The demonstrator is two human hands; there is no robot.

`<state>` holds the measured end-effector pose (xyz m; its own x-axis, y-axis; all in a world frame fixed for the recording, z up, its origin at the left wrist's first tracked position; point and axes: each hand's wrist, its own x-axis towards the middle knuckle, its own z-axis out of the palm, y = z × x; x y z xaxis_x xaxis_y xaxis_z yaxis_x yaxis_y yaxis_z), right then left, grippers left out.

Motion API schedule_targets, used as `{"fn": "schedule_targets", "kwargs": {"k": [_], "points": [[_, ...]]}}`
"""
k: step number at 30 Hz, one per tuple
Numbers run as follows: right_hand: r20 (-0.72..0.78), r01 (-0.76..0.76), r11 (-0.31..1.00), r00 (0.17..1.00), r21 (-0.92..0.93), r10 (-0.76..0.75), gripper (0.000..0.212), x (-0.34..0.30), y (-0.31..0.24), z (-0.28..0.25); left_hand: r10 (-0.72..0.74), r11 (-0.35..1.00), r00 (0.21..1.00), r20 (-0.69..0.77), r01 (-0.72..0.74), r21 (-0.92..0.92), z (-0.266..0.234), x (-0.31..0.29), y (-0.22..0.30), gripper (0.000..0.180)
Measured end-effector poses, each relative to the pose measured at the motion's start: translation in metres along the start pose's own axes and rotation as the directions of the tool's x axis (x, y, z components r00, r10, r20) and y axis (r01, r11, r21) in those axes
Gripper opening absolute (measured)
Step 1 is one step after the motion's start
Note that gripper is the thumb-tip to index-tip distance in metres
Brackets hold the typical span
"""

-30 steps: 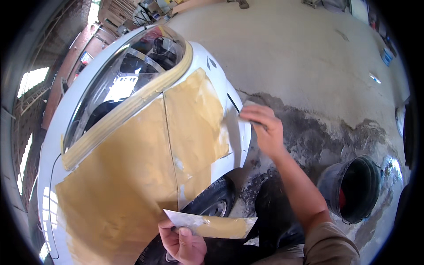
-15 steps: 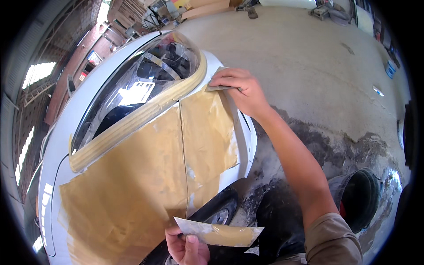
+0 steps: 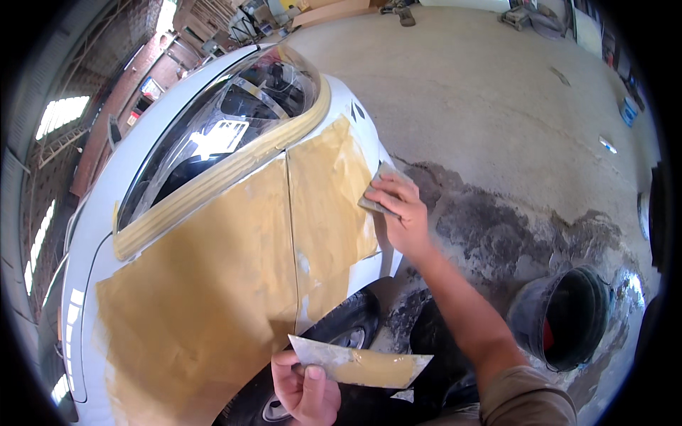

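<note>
- The right grip point(image 3: 403, 209) is clamped on a flat grey spreader point(image 3: 366, 202), which is held at the right-hand edge of a broad tan filler coat point(image 3: 206, 298).
- Within the last half second, that grip has been brought down from the coat's upper corner; by this, it is judged, the work has been shifted to the side margin. Whether the blade is pressed on the surface cannot be told.
- Below and to its left, the left grip point(image 3: 307, 394) is clamped on a pale palette plate point(image 3: 309, 350), kept in much the same place; wet tan paste point(image 3: 376, 368) is carried on it.
- Left of the right grip, the white car body point(image 3: 89, 298) is covered by the coat, which is crossed by a dark seam point(image 3: 291, 234); streaks are left at the margins.
- Above the coat, the window point(image 3: 220, 135) is bordered by masking tape point(image 3: 213, 195).
- Right of the grips, a dark bucket point(image 3: 522, 305) is stood on the stained concrete floor point(image 3: 462, 92).
- Farthest left, a brick wall point(image 3: 99, 156) is seen.
</note>
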<state>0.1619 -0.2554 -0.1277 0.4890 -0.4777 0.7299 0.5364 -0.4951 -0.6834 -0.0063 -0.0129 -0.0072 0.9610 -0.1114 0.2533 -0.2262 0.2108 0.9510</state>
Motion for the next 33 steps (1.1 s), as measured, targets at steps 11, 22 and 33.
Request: {"fn": "schedule_targets", "kwargs": {"k": [11, 22, 33], "points": [[0.094, -0.111, 0.984, 0.988, -0.139, 0.125, 0.033, -0.093, -0.071, -0.02, 0.264, 0.96, 0.965, -0.009, -0.263, -0.095, 0.02, 0.001, 0.025, 0.024], [0.15, -0.527, 0.168, 0.508, 0.833, 0.848, 0.038, -0.105, -0.137, -0.115, 0.272, 0.959, 0.945, -0.181, -0.282, -0.032, -0.013, -0.04, 0.06, 0.019], [0.607, -0.653, 0.152, 0.75, 0.742, 0.261, 0.035, -0.098, -0.238, -0.158, 0.018, 0.998, 1.0, -0.009, -0.017, 0.054, 0.004, -0.068, 0.051, 0.021]]}}
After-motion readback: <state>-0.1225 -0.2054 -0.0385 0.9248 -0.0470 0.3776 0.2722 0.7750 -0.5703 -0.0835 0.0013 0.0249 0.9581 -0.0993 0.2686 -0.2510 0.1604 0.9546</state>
